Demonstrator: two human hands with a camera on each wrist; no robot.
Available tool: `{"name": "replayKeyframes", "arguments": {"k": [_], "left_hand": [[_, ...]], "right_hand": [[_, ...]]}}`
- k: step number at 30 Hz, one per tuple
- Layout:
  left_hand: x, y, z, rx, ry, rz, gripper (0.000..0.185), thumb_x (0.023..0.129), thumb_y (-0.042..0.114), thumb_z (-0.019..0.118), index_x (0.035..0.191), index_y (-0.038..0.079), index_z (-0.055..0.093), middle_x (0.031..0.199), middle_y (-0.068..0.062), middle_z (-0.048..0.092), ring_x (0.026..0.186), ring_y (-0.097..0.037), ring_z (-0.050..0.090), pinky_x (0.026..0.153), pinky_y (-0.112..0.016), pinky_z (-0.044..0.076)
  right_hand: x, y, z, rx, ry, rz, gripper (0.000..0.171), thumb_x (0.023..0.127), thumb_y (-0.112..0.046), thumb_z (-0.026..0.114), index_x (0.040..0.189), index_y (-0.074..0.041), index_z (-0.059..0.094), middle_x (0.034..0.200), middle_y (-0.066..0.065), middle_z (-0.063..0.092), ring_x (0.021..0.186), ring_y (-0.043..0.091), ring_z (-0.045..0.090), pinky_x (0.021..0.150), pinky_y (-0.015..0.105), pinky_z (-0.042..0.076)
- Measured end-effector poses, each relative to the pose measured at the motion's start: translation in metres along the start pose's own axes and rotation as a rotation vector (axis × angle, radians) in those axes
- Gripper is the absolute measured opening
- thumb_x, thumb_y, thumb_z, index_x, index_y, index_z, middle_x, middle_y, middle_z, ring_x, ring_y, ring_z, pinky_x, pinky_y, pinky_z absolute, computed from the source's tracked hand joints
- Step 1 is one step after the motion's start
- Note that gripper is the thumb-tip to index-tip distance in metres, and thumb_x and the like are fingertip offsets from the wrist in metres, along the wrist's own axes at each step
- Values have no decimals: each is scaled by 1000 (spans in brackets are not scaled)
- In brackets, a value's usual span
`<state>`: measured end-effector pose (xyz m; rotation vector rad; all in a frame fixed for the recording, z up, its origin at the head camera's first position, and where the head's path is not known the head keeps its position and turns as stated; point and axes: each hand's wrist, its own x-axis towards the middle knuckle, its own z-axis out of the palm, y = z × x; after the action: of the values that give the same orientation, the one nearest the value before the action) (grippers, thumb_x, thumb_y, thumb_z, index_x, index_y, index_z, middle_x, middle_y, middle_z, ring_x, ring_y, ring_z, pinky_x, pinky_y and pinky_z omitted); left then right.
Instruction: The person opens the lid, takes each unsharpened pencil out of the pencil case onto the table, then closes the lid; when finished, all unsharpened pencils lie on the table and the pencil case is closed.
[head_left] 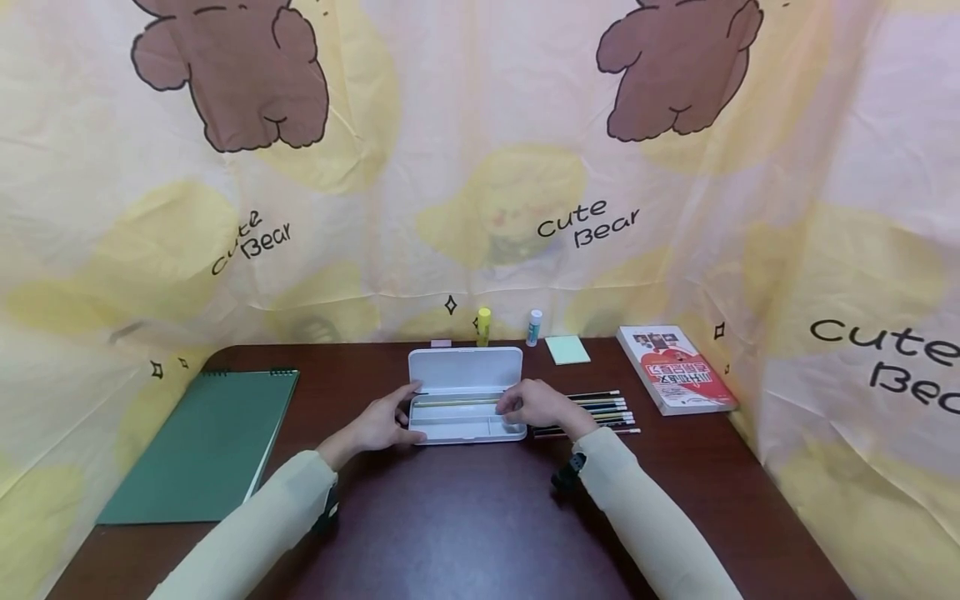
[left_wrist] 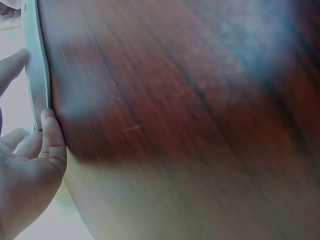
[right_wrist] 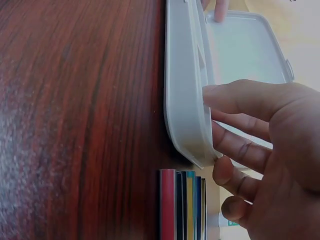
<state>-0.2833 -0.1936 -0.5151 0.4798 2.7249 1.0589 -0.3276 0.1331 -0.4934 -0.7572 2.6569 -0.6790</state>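
Notebook (head_left: 202, 442), green, spiral-bound, lies flat at table's (head_left: 465, 517) left edge; left hand (head_left: 382, 425) rests at left end of open white pencil case (head_left: 467, 398), thumb on its front wall, fingers loosely spread; pencil (head_left: 457, 402) lies lengthwise inside; right hand (head_left: 536, 406) pinches pencil's right end, fingers curled; loose pencils (head_left: 603, 412) just right of case; book (head_left: 675, 367) far right.

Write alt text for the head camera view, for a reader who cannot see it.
Two hands rest at an open white pencil case on a dark wooden table: the left hand at its left end, the right hand over its right end. A row of pencils lies just right; a green notebook far left.
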Motion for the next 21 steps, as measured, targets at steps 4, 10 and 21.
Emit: {"name": "replayKeyframes", "arguments": {"k": [4,10,21], "left_hand": [[0,2,-1,-6,-4,3,100,76,34,87,157,15,31,145,-14,53,93,-15,60,77,-28,50],[0,3,-1,-7,-9,-1,99,78,33,86,157,15,30,146,-14,52,94,-16,61,78,-28,50],[0,3,-1,-15,-4,-2,100,77,34,87,157,16,30,145,-14,53,93,-16,61,77,-29,50]], "right_hand": [[1,-2,0,-16,-12,15,11,89,-18,74,98,-23,79,87,-10,71,81,10,58,79,31,50],[1,-4,-1,-24,-11,25,9,89,-17,75,95,-22,79,87,-10,71,81,10,58,79,31,50],[1,-5,0,-25,-11,41,10,91,-17,73,96,-23,78,90,-10,71,83,11,57,81,32,50]]}}
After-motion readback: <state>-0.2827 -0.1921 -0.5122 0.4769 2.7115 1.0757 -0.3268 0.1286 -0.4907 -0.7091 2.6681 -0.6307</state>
